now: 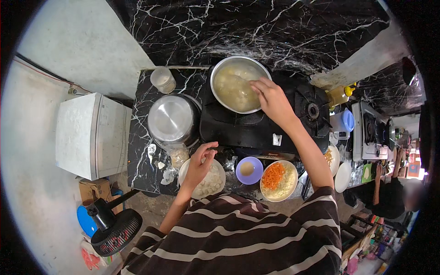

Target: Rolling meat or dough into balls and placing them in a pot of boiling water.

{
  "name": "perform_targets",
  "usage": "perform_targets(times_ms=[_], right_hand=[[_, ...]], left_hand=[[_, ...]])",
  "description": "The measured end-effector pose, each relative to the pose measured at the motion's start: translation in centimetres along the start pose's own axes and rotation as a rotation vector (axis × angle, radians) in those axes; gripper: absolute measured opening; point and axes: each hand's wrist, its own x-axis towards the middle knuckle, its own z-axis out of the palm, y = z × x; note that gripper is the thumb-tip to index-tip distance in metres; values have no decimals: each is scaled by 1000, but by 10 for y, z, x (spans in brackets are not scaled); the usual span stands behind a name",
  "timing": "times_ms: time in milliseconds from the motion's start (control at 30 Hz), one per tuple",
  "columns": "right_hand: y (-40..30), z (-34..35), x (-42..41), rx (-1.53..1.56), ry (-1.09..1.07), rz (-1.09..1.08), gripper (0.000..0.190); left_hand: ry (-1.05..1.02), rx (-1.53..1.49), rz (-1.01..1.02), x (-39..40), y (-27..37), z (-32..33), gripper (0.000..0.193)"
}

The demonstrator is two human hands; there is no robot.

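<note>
On the black gas stove point(247, 132) stands a round metal pot point(224, 99) of cloudy, yellowish liquid with lumps in it. My right hand point(270, 94) reaches over the pot's right rim, fingers bent together; whether anything is between the fingertips cannot be told. Above a bowl of pale pieces point(210, 184) is my left hand point(201, 163), its fingers apart and curved, holding nothing. A purple bowl point(252, 177) with light brown powder sits between that bowl and another bowl point(295, 180), which holds shredded orange carrot point(272, 175) and pale shreds point(282, 187).
Left of the stove stand an upturned metal pot point(171, 118), a clear jar point(163, 80) and a plastic bag point(178, 154). A yellow-capped bottle point(338, 96) and blue-lidded container point(347, 120) are at the right. A black fan point(117, 230) stands lower left. Another person point(386, 199) is at far right.
</note>
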Motion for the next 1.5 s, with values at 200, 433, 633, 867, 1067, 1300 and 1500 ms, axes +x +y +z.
perform_targets(times_ms=[200, 433, 633, 867, 1067, 1300, 1500], right_hand=[[-16, -13, -13, 62, -77, -48, 18], [-13, -19, -8, 36, 5, -5, 21], [5, -8, 6, -61, 57, -80, 23], [13, 5, 10, -64, -8, -152, 19], [-13, -9, -6, -22, -106, -148, 17], [-31, -30, -26, 57, -149, -89, 16], [-24, -39, -25, -22, 10, -43, 16]], left_hand=[[-11, 0, 30, 0, -3, 1, 32], [-21, 2, 2, 2, 3, 4, 32], [-17, 11, 20, 2, -1, 2, 32], [-10, 1, 18, 1, 1, 1, 31], [-7, -18, 24, 2, 1, -2, 32], [-22, -2, -1, 2, 4, 1, 33], [-26, -2, 18, 1, 2, 1, 33]])
